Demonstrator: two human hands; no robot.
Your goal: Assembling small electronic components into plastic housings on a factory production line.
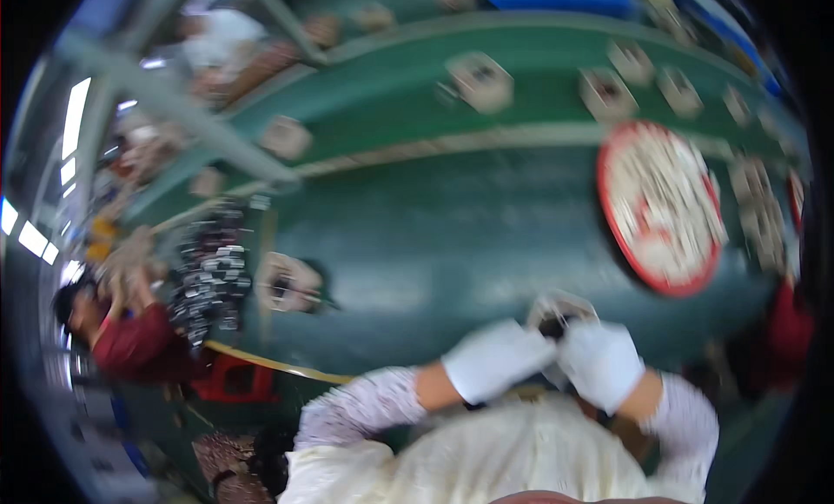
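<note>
Flanking held box [565, 308], red-rimmed tray [678, 287], another box [300, 278]

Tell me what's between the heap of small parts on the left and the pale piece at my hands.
In the head view, another boxy piece sits near the heap; beyond it, bare green worktop runs toward the pale piece.

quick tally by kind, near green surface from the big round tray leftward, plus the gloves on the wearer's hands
White gloves: 2
Pale boxy units, one lying at left, one at the gloves: 2
Round red-rimmed tray: 1
Pile of dark and silvery parts, pieces too blurred to count: 1
Total, pile as one: 6
</note>
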